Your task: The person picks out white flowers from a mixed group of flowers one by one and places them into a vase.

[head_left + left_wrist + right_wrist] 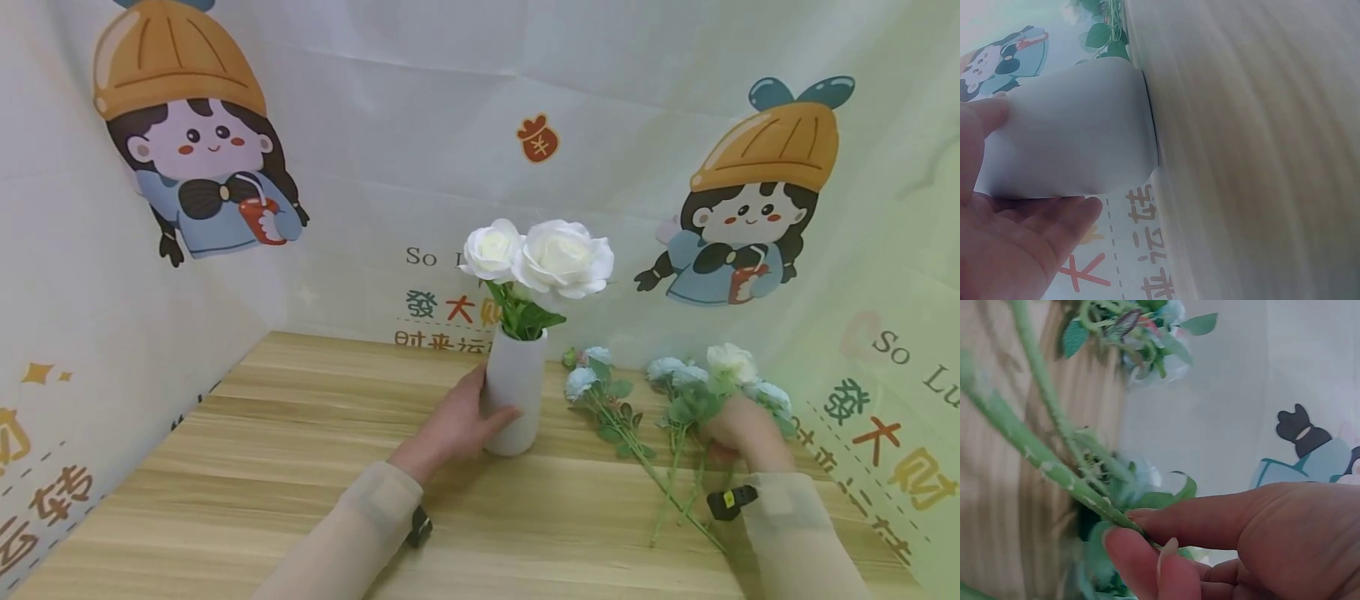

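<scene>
A white vase [513,400] stands upright on the table with two white roses [564,257] and green leaves in its mouth. My left hand [459,421] holds the vase, thumb across its front and fingers round the far side; the left wrist view shows thumb and fingers on opposite sides of the vase wall [1079,131]. At the right, my right hand [738,429] is among flowers lying on the table. In the right wrist view, its thumb and index finger pinch a green flower stem [1054,469]. A white rose [731,367] shows just above this hand.
Pale blue flowers [581,383] on long stems lie between the vase and my right hand. More blue flowers [678,372] lie around the right hand. A printed cloth [360,125] hangs behind and beside the wooden table [300,433].
</scene>
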A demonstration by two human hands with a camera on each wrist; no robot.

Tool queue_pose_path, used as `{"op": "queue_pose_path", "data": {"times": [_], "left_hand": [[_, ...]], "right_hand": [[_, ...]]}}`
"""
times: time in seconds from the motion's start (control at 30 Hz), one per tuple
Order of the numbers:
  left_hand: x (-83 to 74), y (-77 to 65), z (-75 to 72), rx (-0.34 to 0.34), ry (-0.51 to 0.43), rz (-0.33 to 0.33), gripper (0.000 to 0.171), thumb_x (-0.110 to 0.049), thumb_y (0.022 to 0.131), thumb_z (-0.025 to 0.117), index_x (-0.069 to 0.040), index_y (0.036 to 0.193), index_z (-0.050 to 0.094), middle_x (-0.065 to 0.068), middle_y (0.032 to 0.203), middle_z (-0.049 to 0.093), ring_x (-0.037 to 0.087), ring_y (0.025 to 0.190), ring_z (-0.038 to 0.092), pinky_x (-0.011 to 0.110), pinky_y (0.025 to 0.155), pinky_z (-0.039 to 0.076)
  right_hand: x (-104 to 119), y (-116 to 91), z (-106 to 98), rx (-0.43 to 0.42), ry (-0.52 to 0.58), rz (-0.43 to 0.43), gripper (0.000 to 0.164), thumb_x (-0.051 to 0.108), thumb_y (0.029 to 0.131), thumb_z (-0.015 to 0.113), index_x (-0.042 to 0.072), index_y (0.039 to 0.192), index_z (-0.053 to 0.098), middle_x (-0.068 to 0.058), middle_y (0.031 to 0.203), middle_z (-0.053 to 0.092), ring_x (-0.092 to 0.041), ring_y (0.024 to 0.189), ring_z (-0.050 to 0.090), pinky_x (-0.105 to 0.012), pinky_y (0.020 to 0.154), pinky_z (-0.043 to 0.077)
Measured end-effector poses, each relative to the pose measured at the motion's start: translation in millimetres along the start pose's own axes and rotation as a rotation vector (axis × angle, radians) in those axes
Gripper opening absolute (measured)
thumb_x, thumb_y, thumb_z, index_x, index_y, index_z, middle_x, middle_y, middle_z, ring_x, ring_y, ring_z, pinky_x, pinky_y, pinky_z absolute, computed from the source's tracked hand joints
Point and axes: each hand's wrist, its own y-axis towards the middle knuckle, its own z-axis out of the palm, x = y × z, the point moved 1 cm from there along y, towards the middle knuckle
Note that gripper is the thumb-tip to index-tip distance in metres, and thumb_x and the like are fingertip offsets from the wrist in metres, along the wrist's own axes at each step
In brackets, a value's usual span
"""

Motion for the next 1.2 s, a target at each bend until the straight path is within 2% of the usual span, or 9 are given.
{"op": "queue_pose_path", "data": {"times": [0.3,0.53,0.7,0.83,0.93,1.03,1.2], "left_hand": [[1.6,0.7,0.7,-0.004,0.005,-0.003,0.086,-0.045,0.093,0.069,0.001,0.152,0.025,0.019,0.143,0.042,0.028,0.126,0.043,0.048,0.106,0.039],[2.4,0.8,0.2,-0.002,-0.003,0.009,0.085,-0.044,0.094,0.068,0.0,0.152,0.026,0.018,0.143,0.043,0.027,0.125,0.044,0.048,0.106,0.04],[1.7,0.6,-0.1,-0.001,-0.002,0.01,0.084,-0.044,0.094,0.068,-0.001,0.152,0.026,0.018,0.143,0.043,0.027,0.125,0.044,0.048,0.105,0.04],[0.6,0.4,-0.2,0.002,-0.001,0.004,0.084,-0.045,0.094,0.068,-0.001,0.152,0.026,0.018,0.143,0.043,0.027,0.125,0.044,0.048,0.105,0.04],[0.1,0.1,-0.2,0.004,-0.003,-0.002,0.085,-0.045,0.093,0.068,-0.001,0.152,0.026,0.018,0.143,0.043,0.027,0.125,0.044,0.048,0.105,0.04],[0.1,0.0,-0.2,0.003,0.001,-0.001,0.085,-0.046,0.094,0.068,-0.001,0.152,0.026,0.018,0.143,0.042,0.027,0.126,0.043,0.048,0.105,0.04],[0.9,1.5,-0.2,-0.006,0.01,0.007,0.085,-0.045,0.093,0.068,0.0,0.152,0.026,0.018,0.143,0.043,0.027,0.125,0.044,0.048,0.105,0.04]], "right_hand": [[13.6,-6.7,-10.0,-0.076,-0.043,-0.022,0.032,0.01,0.087,0.054,0.006,0.057,0.063,-0.005,0.051,0.06,-0.022,0.048,0.057,-0.035,0.051,0.048],[26.5,-12.1,-15.9,-0.151,-0.059,-0.073,0.033,0.008,0.083,0.049,0.012,0.05,0.053,-0.002,0.047,0.052,-0.019,0.043,0.047,-0.031,0.042,0.041],[34.5,-14.4,-18.8,-0.196,-0.04,-0.109,0.041,0.014,0.092,0.054,0.016,0.052,0.044,0.003,0.044,0.043,-0.014,0.04,0.039,-0.027,0.042,0.035],[40.6,-16.6,-19.9,-0.192,0.004,-0.102,0.038,0.018,0.098,0.057,0.011,0.061,0.049,0.002,0.048,0.046,-0.014,0.043,0.041,-0.028,0.044,0.036],[44.1,-18.6,-21.0,-0.19,0.009,-0.113,0.026,0.019,0.099,0.058,-0.002,0.084,0.06,-0.002,0.054,0.055,-0.017,0.05,0.049,-0.033,0.049,0.041],[47.4,-20.5,-21.8,-0.205,0.001,-0.134,0.031,0.021,0.099,0.06,-0.009,0.108,0.059,-0.007,0.063,0.063,-0.018,0.057,0.056,-0.037,0.055,0.046],[52.6,-21.0,-22.3,-0.242,0.017,-0.146,0.03,0.022,0.098,0.061,-0.006,0.107,0.062,-0.009,0.07,0.066,-0.017,0.057,0.058,-0.033,0.051,0.045]]}}
